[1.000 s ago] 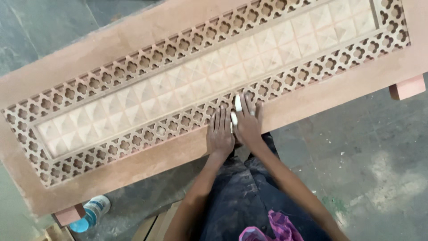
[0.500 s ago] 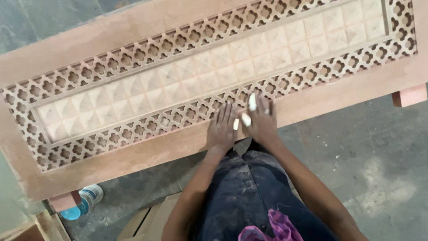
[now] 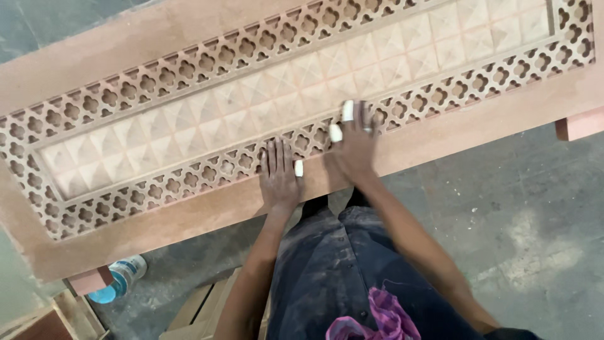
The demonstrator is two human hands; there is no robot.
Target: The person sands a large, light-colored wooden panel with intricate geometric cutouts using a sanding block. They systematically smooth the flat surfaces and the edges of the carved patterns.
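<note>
A long carved wooden panel [image 3: 157, 38] lies across the view, with a lattice border of cut-out flowers around a centre strip of small raised pyramids. My left hand [image 3: 280, 175] rests flat on the near lattice strip, fingers stretched out, white tape on the thumb. My right hand [image 3: 356, 146] presses on the same strip further right. It is blurred, with white tape on some fingertips. Whether something lies under its palm cannot be told.
The panel rests on wooden blocks at the near left [image 3: 91, 280] and at the right [image 3: 582, 123]. A plastic bottle with a blue cap [image 3: 123, 277] lies on the grey concrete floor. Wooden offcuts [image 3: 201, 308] sit by my legs. A pink cloth [image 3: 377, 318] hangs at my waist.
My right hand has slid right and farther along the lattice strip, away from the left hand. The left hand has stayed flat in about the same spot.
</note>
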